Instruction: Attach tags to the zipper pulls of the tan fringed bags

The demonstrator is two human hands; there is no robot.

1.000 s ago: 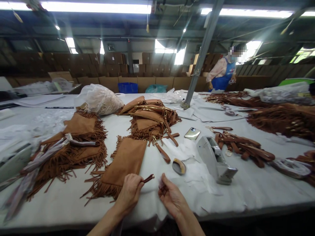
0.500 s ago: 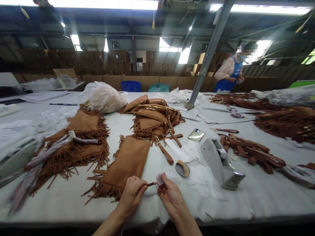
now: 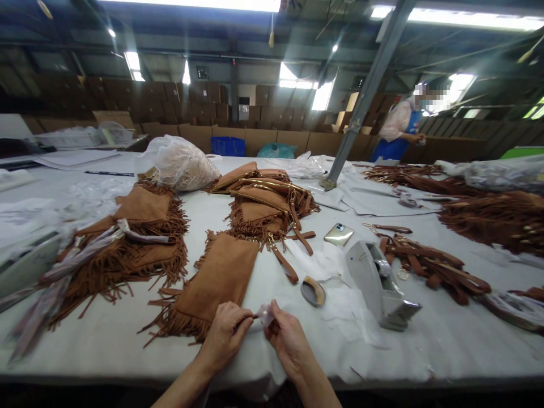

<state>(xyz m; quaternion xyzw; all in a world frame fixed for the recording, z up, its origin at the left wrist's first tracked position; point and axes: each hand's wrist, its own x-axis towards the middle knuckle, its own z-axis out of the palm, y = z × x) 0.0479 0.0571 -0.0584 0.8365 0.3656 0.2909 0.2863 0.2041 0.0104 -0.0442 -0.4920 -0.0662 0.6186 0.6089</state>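
Observation:
My left hand (image 3: 229, 330) is closed in a pinch on a thin brown leather strap, mostly hidden by the fingers. A small piece of clear, whitish film (image 3: 265, 314) sits at the strap's end, pinched by my right hand (image 3: 288, 335). Beside and partly behind my left hand lies a flat tan fringed bag (image 3: 219, 277). More fringed bags (image 3: 259, 209) with gold zippers and wrist straps are piled beyond it. To the right of my hands rest a ring of tape (image 3: 313, 291) and a grey tape dispenser (image 3: 380, 286).
Brown straps (image 3: 429, 263) lie heaped at the right, near a phone (image 3: 339, 233). Fringed bags with wrapped straps (image 3: 140, 249) fill the left. A metal post (image 3: 361, 102) rises from the table's far side. Behind it stands a person in a blue apron (image 3: 393, 144).
My right hand has shifted slightly left, bringing the clear film over the strap's end, where a metal tip showed before. The camera view has tilted a little.

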